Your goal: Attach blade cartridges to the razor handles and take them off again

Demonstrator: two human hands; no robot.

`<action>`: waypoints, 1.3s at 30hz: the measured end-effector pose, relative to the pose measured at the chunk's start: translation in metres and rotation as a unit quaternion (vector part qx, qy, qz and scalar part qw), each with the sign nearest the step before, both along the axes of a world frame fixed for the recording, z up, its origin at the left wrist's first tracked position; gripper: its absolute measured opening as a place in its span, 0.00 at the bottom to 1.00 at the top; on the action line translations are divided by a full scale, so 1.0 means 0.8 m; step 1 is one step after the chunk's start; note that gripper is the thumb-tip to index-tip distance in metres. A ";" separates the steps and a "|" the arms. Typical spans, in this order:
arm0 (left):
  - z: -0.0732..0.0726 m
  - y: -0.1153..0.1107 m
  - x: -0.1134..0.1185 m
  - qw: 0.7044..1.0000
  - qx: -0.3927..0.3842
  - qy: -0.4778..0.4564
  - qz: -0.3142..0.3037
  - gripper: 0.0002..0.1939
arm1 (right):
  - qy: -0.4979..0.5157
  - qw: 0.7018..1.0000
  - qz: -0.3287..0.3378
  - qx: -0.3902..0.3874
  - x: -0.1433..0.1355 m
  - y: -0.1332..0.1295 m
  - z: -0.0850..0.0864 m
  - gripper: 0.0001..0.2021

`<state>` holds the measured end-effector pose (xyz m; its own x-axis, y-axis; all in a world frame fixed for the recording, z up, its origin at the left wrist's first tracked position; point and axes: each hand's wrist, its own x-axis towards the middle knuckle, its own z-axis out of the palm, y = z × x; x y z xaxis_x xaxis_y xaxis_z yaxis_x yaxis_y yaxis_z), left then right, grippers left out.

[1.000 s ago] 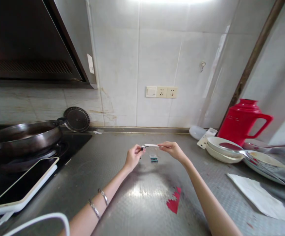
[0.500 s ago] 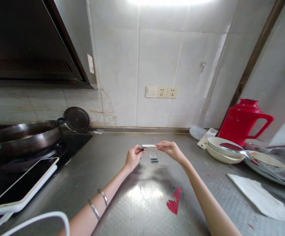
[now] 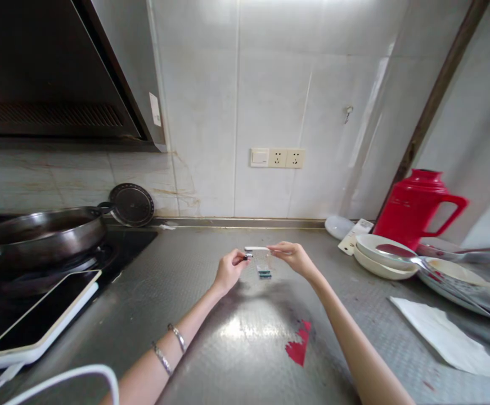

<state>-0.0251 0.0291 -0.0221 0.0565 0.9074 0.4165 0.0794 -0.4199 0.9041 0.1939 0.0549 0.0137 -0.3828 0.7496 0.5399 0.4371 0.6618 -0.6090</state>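
Left hand (image 3: 229, 271) above the metal counter (image 3: 185, 360); thumb and fingertips pinched together on a small dark piece (image 3: 248, 256) with a silvery end; right hand (image 3: 295, 260) level with it, fingers closed on the right end of a slim white stick (image 3: 256, 248); the stick lies roughly horizontal between the hands, its left end just above the dark piece, contact there cannot be told; below, a small clear item with teal bands (image 3: 264, 273); nearer the wearer, a torn red scrap (image 3: 299, 343); white paper (image 3: 451, 337) far right; phone (image 3: 44, 318) at left.
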 end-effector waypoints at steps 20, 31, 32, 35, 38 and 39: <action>-0.005 0.001 0.006 0.984 0.021 0.092 0.150 0.15 | 0.113 0.980 -0.108 -0.121 -0.030 0.010 -0.029 0.22; -0.016 -0.001 0.006 0.998 -0.021 -0.028 0.056 0.11 | 0.366 0.842 0.032 -0.394 -0.075 -0.055 0.001 0.24; -0.016 -0.002 0.007 0.998 -0.023 -0.032 0.049 0.11 | 0.386 0.825 0.048 -0.409 -0.077 -0.064 0.004 0.24; -0.014 -0.006 0.009 0.998 -0.025 -0.037 0.035 0.10 | 0.432 0.784 0.074 -0.439 -0.084 -0.090 0.005 0.22; -0.011 -0.007 0.007 0.997 -0.029 -0.060 0.048 0.11 | 0.459 0.760 0.069 -0.456 -0.090 -0.117 0.000 0.22; -0.010 -0.007 0.005 0.995 -0.037 -0.071 0.053 0.11 | 0.464 0.755 0.064 -0.458 -0.091 -0.124 -0.001 0.22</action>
